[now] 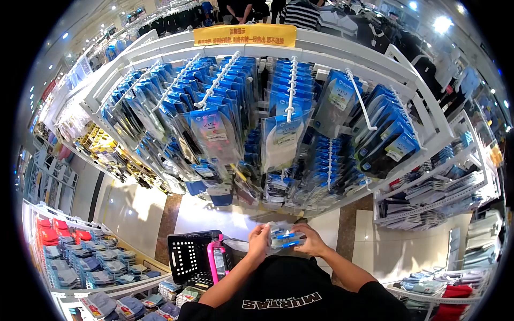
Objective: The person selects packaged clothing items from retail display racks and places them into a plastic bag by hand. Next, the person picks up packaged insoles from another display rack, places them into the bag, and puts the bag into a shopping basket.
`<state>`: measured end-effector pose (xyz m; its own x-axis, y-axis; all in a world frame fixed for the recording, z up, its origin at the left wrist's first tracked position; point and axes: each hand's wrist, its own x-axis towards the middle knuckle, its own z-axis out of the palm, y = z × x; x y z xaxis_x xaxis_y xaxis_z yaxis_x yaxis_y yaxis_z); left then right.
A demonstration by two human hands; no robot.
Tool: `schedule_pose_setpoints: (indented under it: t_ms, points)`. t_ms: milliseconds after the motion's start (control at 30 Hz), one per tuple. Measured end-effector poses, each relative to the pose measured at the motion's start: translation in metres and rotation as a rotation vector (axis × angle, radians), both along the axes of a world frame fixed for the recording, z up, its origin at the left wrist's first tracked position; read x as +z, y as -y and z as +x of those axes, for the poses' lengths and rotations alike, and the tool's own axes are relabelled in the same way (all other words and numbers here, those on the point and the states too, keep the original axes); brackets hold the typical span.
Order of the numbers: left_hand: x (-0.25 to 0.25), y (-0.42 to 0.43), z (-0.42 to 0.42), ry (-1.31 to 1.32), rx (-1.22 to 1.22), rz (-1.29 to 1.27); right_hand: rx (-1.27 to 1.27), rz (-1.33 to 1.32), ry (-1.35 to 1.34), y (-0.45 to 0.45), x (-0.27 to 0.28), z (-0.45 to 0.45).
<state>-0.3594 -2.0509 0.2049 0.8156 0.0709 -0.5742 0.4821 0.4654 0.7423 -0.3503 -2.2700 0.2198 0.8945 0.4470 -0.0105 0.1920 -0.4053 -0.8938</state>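
In front of my black shirt, both hands hold clear plastic packets (282, 237) with blue labels, several apparently bunched together. My left hand (259, 243) grips their left side with closed fingers. On the right side, my right hand (311, 242) is closed around the edge, its thumb near the blue labels. The contents of the packets are too small to make out. A black shopping basket (184, 257) with a pink handle (216, 258) stands to the left of my left forearm.
Ahead is a white rack (321, 45) with hooks full of blue-topped packets (286, 134). A yellow sign (244, 36) tops it. Shelves of folded packs (80, 257) stand at lower left, and more racks (433, 198) at right. A person (239, 10) stands behind the rack.
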Motion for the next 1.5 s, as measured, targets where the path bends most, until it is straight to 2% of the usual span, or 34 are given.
schedule_pose_setpoints:
  t_ms: [167, 367, 467, 567, 667, 767, 967, 1067, 1267, 1367, 1500]
  points:
    - [-0.002, 0.001, -0.002, -0.010, -0.014, 0.011, 0.015, -0.079, -0.050, -0.003, 0.032, -0.001]
    - [-0.006, 0.002, -0.006, -0.007, -0.041, 0.039, 0.152, -0.449, 0.071, -0.007, 0.047, 0.004]
    - [-0.013, 0.007, -0.006, 0.001, -0.065, 0.041, 0.138, -0.597, 0.150, -0.011, 0.044, 0.003]
    - [-0.008, 0.009, -0.006, 0.006, -0.079, 0.014, 0.177, -0.641, 0.189, -0.019, 0.042, 0.003]
    - [-0.008, 0.008, -0.006, 0.012, -0.085, 0.010, 0.206, -0.541, 0.124, -0.022, 0.031, 0.006]
    - [-0.012, 0.006, -0.006, 0.002, -0.077, 0.023, 0.202, -0.549, -0.001, -0.019, 0.018, 0.012]
    - [-0.011, 0.005, -0.006, -0.003, -0.070, 0.090, 0.144, -0.488, 0.034, -0.008, -0.008, 0.015]
    - [-0.008, -0.001, -0.004, 0.010, -0.071, 0.069, 0.120, -0.421, 0.014, -0.005, -0.001, 0.019]
    - [-0.015, -0.002, 0.001, 0.023, -0.054, 0.072, 0.154, -0.508, -0.004, 0.007, -0.002, 0.019]
    - [-0.017, -0.001, 0.006, 0.021, -0.037, 0.093, 0.144, -0.514, -0.004, 0.010, -0.020, 0.017]
    - [-0.019, -0.009, 0.008, 0.042, -0.029, 0.050, 0.133, -0.447, 0.029, 0.007, -0.016, 0.016]
